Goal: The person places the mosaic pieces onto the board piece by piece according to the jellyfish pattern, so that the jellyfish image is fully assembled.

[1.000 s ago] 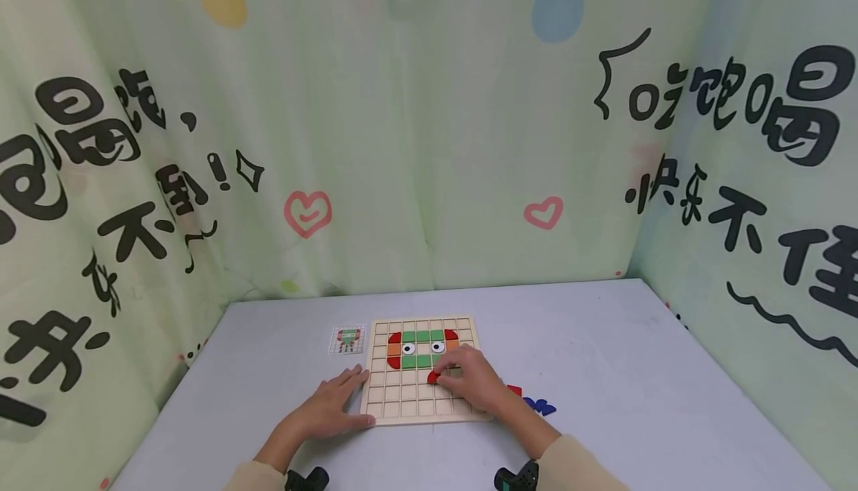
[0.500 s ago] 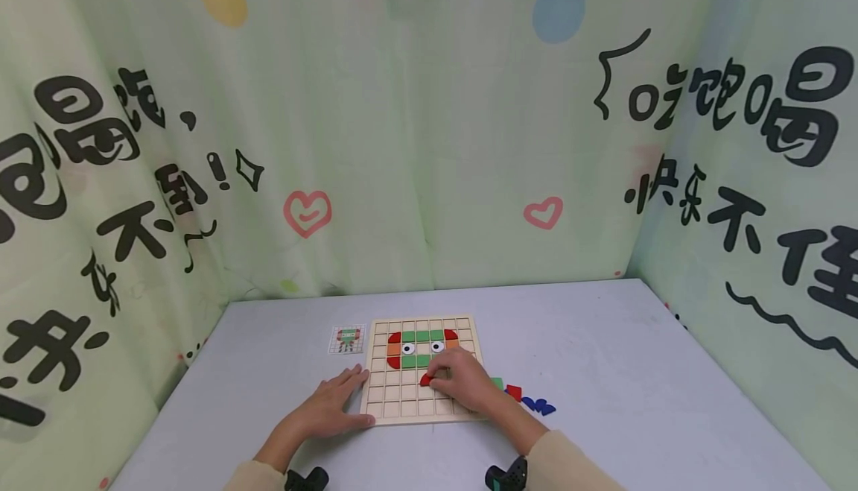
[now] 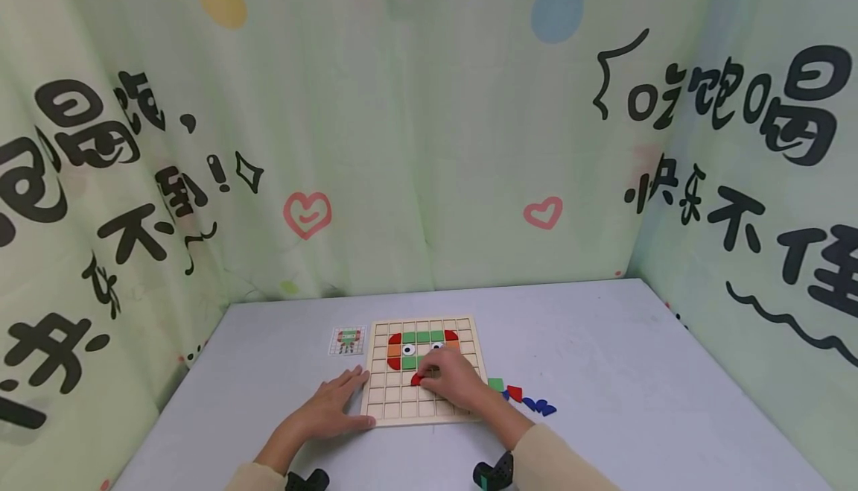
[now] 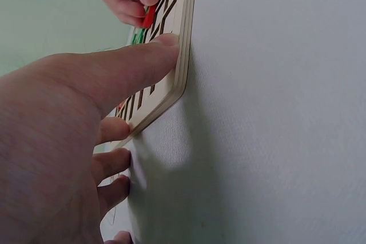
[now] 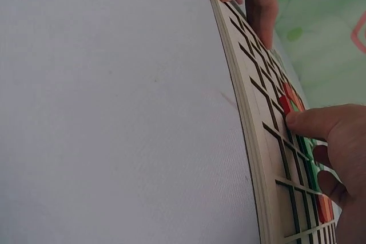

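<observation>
A wooden grid board lies on the table with red, green and orange pieces and two eye pieces set in its upper rows. My right hand pinches a small red piece between thumb and fingers, close over the row below the figure. That red piece overlaps the grid in the right wrist view, its far end past my thumb. The left hand rests at the board's near left corner, thumb on the front rim and the other fingers along the left side.
Loose pieces lie right of the board: a green square, a red piece and several blue pieces. A small picture card with a coloured figure lies left of the board. Printed curtains surround the table.
My right hand has slid left over the board with the red piece, uncovering the green square and more loose pieces at the right. The left hand has stayed in place.
</observation>
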Demonstrator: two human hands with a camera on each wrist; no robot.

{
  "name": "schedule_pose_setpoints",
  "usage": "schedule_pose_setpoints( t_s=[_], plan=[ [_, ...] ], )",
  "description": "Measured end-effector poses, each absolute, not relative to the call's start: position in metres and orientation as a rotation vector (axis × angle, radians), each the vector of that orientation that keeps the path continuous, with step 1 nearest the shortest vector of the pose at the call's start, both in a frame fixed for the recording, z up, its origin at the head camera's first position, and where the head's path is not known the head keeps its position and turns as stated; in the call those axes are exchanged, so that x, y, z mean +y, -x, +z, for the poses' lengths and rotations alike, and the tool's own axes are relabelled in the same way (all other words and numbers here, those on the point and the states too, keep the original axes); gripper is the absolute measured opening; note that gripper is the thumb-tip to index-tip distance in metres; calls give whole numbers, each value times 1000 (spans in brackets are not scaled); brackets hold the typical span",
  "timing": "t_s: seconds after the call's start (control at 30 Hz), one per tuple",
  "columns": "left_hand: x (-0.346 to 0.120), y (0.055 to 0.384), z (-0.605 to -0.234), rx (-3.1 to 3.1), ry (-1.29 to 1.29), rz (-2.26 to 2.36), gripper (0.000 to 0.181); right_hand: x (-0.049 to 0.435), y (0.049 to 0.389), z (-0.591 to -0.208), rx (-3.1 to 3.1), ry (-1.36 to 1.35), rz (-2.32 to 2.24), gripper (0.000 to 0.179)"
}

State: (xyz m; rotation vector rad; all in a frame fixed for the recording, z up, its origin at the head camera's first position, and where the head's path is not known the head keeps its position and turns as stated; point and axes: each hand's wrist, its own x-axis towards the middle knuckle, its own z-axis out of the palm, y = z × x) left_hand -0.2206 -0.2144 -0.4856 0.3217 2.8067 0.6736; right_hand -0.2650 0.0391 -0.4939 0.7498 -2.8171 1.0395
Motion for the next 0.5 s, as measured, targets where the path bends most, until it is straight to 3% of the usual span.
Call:
schedule_pose_setpoints(
  t_s=[0.5],
  plan=[
    [-216, 220, -484, 2788, -348, 677, 86, 27, 272, -494, -2784, -834, 978, 4]
  ],
)
